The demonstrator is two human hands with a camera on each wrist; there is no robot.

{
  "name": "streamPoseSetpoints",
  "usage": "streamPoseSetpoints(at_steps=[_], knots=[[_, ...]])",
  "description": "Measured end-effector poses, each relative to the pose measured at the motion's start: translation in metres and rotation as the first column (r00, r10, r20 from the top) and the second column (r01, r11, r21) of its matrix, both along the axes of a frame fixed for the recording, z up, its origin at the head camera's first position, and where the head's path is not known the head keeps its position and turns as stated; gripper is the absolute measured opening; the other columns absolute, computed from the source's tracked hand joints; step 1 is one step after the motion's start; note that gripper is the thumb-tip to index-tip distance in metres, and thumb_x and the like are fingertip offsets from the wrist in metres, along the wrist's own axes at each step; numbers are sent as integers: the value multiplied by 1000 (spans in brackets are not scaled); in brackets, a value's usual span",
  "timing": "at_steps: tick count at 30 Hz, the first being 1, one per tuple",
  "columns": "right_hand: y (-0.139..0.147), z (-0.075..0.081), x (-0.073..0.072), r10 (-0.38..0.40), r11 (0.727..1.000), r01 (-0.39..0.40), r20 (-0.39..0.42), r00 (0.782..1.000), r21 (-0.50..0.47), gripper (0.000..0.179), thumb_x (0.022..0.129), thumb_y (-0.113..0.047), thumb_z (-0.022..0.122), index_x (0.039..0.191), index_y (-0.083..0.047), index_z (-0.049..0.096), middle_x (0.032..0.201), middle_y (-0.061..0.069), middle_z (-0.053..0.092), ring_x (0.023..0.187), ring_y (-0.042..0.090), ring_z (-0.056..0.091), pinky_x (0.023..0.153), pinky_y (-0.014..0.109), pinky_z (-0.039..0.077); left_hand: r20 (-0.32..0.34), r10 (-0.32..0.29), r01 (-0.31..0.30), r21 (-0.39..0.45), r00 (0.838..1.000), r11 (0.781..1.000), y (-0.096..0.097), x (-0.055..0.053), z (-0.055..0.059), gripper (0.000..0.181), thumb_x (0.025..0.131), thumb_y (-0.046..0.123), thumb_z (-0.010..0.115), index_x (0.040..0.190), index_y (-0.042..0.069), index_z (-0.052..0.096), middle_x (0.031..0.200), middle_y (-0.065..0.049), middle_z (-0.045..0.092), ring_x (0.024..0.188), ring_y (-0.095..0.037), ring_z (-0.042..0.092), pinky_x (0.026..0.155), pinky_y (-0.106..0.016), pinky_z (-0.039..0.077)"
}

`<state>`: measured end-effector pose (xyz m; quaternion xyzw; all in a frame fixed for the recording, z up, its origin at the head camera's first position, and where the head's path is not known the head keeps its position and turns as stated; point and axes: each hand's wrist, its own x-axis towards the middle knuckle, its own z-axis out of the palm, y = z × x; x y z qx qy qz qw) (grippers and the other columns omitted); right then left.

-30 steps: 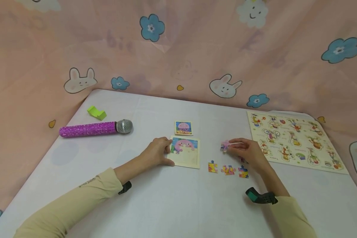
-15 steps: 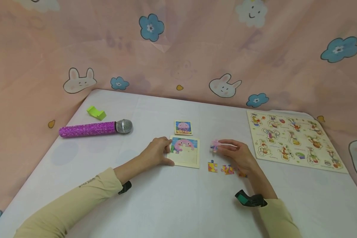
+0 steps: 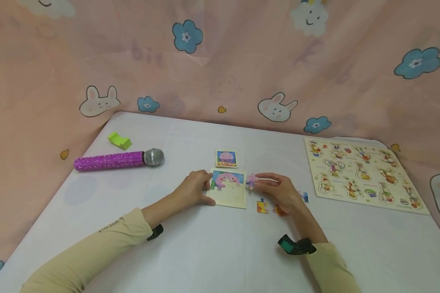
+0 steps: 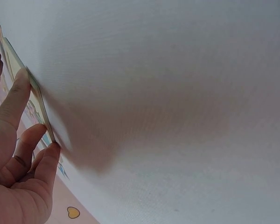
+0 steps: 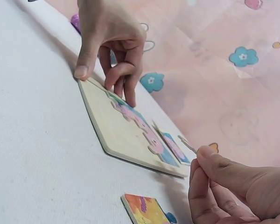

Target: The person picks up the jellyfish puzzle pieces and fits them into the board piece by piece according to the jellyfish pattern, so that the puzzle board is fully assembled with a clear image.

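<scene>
My left hand [image 3: 195,189] holds the left edge of a square wooden puzzle board [image 3: 232,198], thumb at the near corner and fingers further along. Pink and blue jigsaw pieces fill the board's upper part; bare wood shows below. Between thumb and fingers, my right hand [image 3: 280,192] pinches a pink and blue jigsaw piece [image 3: 251,181] just beside the board's right edge. The right wrist view shows that piece [image 5: 187,144] edge-on, raised above the table. Loose below lie a yellow piece [image 3: 262,206] and an orange one [image 3: 279,210], partly covered by the right hand.
Behind the board lies a small picture card [image 3: 226,158]. A blue-edged piece [image 3: 305,197] peeks out beyond the right hand. A large illustrated board [image 3: 366,175] occupies the right side. At left are a purple microphone [image 3: 113,161] and a green block [image 3: 119,141].
My right hand has moved left with the pink jigsaw piece, from beyond the loose pieces to the board's right edge. The left hand stays on the board.
</scene>
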<state>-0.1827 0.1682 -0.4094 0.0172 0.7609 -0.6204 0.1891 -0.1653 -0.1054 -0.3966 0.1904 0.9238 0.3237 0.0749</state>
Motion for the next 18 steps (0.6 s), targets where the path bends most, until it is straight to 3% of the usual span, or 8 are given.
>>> streamPoseSetpoints(at_steps=[3,7,14,18], knots=[[-7,-2,0,-3,1000,3,-13,1000,14,46,87,-16,72,128,-1,57,111,10,69,92,14,61,78,20,50,-1,-6,6,1,1000,1000,0,0,0,40,59,13,91,68,2,54,111,-18,65,99,-21,54,85,-32,44],[-15,-2,0,9,999,-10,-12,1000,-39,45,88,-12,70,128,1,56,110,11,69,96,14,63,82,22,50,0,-5,5,-12,1000,1000,0,0,0,40,59,14,91,68,2,54,111,-18,65,93,-21,51,85,-32,44],[-30,0,-1,17,997,-17,-2,1000,-79,40,88,-7,68,125,3,57,101,8,71,90,14,68,81,26,52,-13,-11,11,-10,1000,1000,0,0,0,39,60,15,91,69,2,55,105,-16,65,98,-22,54,95,-36,45],[-36,-3,-2,23,997,-24,-11,1000,-73,40,86,-7,72,122,2,60,95,6,73,88,14,68,81,25,52,-18,-13,12,-19,1000,1000,0,-1,0,38,60,16,91,70,3,56,99,-14,64,93,-22,52,95,-36,45]])
